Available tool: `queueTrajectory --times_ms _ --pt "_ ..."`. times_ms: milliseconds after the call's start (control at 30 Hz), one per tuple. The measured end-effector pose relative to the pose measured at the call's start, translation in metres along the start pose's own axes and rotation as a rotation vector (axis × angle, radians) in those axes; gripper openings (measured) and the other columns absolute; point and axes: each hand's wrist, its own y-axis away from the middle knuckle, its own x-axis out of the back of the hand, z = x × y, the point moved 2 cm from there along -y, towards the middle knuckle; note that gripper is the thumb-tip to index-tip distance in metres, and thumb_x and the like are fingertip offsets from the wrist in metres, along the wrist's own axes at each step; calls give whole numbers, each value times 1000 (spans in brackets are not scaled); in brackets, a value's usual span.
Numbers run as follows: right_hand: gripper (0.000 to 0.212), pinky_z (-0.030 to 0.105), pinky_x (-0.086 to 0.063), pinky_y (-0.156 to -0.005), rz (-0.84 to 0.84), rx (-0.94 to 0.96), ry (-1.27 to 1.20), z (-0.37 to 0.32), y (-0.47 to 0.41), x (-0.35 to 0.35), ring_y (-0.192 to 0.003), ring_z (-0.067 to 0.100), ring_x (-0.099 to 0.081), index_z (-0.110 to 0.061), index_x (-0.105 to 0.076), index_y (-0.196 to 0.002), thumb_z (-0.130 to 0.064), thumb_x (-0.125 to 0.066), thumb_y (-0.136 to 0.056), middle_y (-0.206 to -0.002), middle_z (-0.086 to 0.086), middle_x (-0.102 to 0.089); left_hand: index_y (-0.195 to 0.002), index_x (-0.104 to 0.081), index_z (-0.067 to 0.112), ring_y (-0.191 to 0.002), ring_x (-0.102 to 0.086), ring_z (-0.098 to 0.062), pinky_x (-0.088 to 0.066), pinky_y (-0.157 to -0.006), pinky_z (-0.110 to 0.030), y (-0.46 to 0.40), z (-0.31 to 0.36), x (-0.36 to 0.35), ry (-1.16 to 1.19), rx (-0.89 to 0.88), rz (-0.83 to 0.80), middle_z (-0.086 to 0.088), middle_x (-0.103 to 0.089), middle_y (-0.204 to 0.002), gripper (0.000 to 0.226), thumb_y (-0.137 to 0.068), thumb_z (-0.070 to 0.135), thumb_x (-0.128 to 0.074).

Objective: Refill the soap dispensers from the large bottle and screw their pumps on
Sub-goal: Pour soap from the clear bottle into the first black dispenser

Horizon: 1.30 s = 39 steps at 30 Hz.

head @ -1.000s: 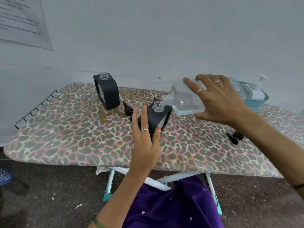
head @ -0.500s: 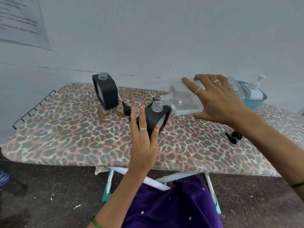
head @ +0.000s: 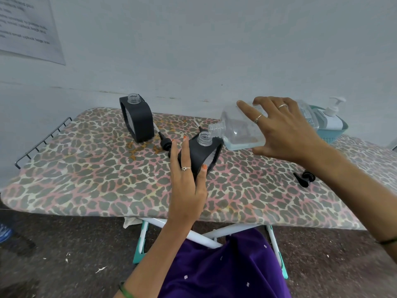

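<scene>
Above the dispenser point(head: 199, 154) in the left grip point(head: 187, 181), the right grip point(head: 285, 130) tips the large bottle point(head: 240, 130).

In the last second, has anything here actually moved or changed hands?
Hardly. The right hand keeps the clear large bottle tipped, its neck at the mouth of the near black dispenser, which the left hand still steadies. The far black dispenser and two loose black pumps stayed put.
</scene>
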Motion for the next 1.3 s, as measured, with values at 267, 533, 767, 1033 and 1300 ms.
queueTrajectory --times_ms 267,533,767,1033,1300 --pt "109 61 -36 -95 7 -1 3 0 0 -1 -114 45 -50 -15 -34 -145 -43 -87 -53 -126 23 -50 -152 -11 25 -147 -5 -13 -10 -105 1 0 1 0 0 -1 4 -5 -3 -160 63 -100 21 -46" --pt "109 61 -36 -96 2 -5 -2 0 0 -1 -115 45 -50 -15 -34 -145 -43 -88 -53 -126 23 -50 -151 -9 28 -147 -6 -15 -10 -106 0 0 0 0 -3 -12 9 -5 -4 -159 63 -100 21 -46" --pt "109 60 -36 -97 -3 -7 0 0 0 0 -115 45 -50 -16 -34 -145 -43 -87 -54 -127 23 -50 -151 -7 32 -147 -3 -8 -21 -112 -12 0 -2 -1 9 -23 -8 1 -1 -160 63 -99 26 -43" --pt "109 60 -35 -97 -4 -6 4 -1 1 1 -116 44 -49 -16 -34 -145 -43 -87 -54 -127 22 -50 -152 -9 26 -147 -5 -12 -13 -107 -2 0 -2 0 -24 -9 1 -2 -3 -160 64 -100 21 -45" --pt "108 60 -36 -96 8 0 6 0 1 1 -114 44 -50 -15 -35 -144 -42 -87 -54 -126 23 -50 -151 -5 32 -148 -3 -12 -19 -114 -17 0 -3 -1 -10 -23 -10 -1 -2 -160 65 -99 25 -43"
